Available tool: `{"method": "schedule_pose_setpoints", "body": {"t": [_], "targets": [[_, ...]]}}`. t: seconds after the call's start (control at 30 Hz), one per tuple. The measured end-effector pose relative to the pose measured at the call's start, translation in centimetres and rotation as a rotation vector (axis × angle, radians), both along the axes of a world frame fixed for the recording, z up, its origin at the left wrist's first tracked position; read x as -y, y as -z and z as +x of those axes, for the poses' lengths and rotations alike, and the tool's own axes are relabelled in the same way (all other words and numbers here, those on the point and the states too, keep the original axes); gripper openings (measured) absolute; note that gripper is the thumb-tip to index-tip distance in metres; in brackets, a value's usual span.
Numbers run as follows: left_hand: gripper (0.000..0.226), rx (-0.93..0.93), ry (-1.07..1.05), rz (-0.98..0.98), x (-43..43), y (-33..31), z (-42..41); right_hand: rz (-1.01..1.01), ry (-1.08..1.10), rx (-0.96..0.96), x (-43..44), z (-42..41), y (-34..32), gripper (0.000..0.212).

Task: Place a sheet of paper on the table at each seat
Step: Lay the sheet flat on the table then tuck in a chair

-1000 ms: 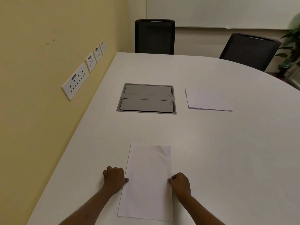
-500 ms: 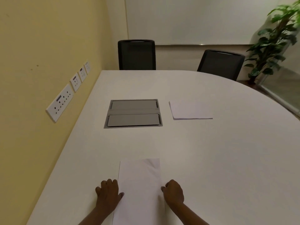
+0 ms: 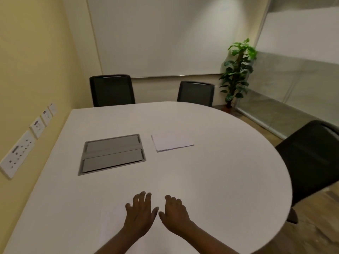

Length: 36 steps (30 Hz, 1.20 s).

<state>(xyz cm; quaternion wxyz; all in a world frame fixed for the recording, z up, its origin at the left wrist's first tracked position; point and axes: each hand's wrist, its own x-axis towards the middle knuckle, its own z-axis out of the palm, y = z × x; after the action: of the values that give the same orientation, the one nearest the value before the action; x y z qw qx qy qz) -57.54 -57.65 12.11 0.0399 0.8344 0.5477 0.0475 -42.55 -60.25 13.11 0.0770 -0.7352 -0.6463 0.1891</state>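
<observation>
A single white sheet (image 3: 111, 224) lies flat on the white table (image 3: 229, 180) at the near seat, faint against the tabletop. My left hand (image 3: 140, 214) hovers over its right part, fingers spread, holding nothing. My right hand (image 3: 175, 213) is just to the right of the sheet, fingers apart and empty. A small stack of white paper (image 3: 172, 141) rests in the middle of the table, well beyond both hands.
A grey cable hatch (image 3: 111, 154) is set into the table left of the stack. Black chairs stand at the far left (image 3: 111, 90), far right (image 3: 196, 93) and right side (image 3: 311, 158). Wall sockets (image 3: 18, 154) line the yellow wall; a plant (image 3: 236, 70) fills the corner.
Both hands let go of the sheet's edges, opened and lifted toward each other. My head rose and turned right, so the sheet now sits lower left and the right chair appears.
</observation>
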Motion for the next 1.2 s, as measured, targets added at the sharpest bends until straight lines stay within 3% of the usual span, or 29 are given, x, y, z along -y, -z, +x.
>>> {"method": "schedule_pose_setpoints", "body": {"t": [0.13,0.33,0.5,0.63,0.87,1.2], "targets": [[0.082,-0.003,0.039,0.023,0.0,-2.3,4.2,0.078,0.041,0.046,1.3,2.9,-3.1,0.052],[0.043,-0.05,0.204,0.104,1.7,-5.6,12.9,0.113,0.145,0.185,6.6,11.7,-6.1,0.057],[0.048,-0.007,0.326,0.169,5.0,-9.1,23.9,0.174,0.281,0.198,12.0,22.3,-8.1,0.063],[0.045,0.036,0.303,0.171,6.6,-10.5,30.8,0.235,0.329,0.206,14.4,27.9,-9.5,0.068],[0.049,0.196,0.305,0.218,11.1,-14.7,48.6,0.32,0.45,0.28,21.1,45.1,-12.7,0.07],[0.044,0.234,0.444,0.269,15.1,-18.5,68.6,0.365,0.644,0.308,27.6,63.6,-16.6,0.082]]}}
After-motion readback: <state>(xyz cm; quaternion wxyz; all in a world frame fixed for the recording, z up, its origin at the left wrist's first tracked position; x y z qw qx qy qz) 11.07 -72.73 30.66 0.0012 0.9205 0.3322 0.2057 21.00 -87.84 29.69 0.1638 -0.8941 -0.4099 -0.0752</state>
